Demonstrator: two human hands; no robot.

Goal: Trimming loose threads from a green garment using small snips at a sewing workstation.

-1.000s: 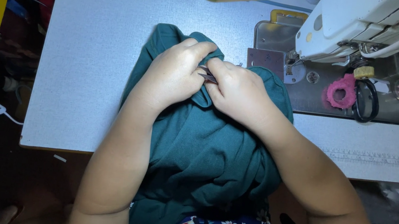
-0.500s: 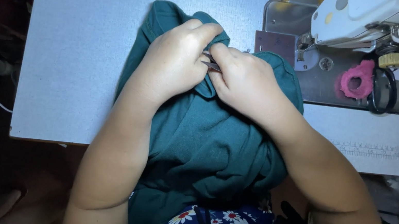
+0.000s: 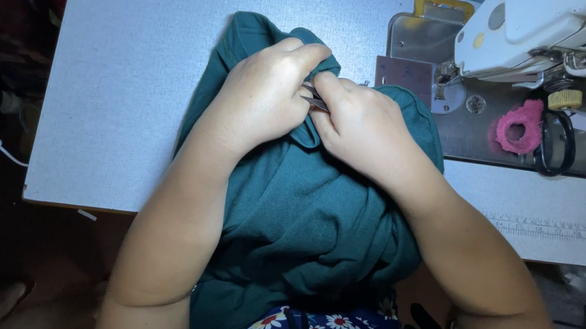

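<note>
A dark green garment (image 3: pixel 300 219) lies bunched on the white table (image 3: pixel 128 88) and hangs down into my lap. My left hand (image 3: pixel 264 96) grips a fold of it near the top. My right hand (image 3: pixel 363 125) pinches the same fold from the other side, and a thin metal tool shows between the two hands. Which hand holds that tool I cannot tell. Both hands touch each other at the fingertips.
A white sewing machine (image 3: pixel 563 34) stands at the back right over a metal plate (image 3: pixel 412 74). Scissors with a pink-wrapped handle (image 3: pixel 535 130) lie beside it. A ruler strip (image 3: pixel 566 230) runs along the table's right front edge. Dark floor clutter lies left.
The view has shifted slightly, so the table and machine sit differently in the frame. Both hands stay on the same fold of green cloth, with little movement.
</note>
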